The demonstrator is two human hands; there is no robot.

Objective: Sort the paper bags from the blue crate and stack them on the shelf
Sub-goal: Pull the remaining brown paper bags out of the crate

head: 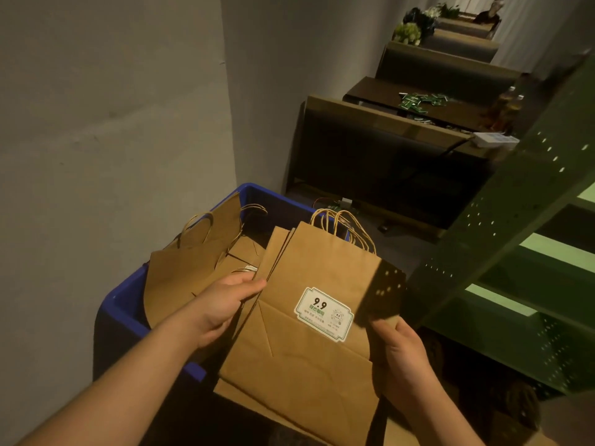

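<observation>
Grey wall behind, blue crate [122, 304] at its foot: our left hand [222, 305] and right hand [401, 352], fingers clamped on opposite edges of the paper bags [299, 342] above the crate's near corner, should square them before the green shelf [502, 226].

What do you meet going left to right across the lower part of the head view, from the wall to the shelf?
Grey wall → blue crate → loose paper bags in the crate → left hand → held stack of paper bags → right hand → green shelf.
</observation>
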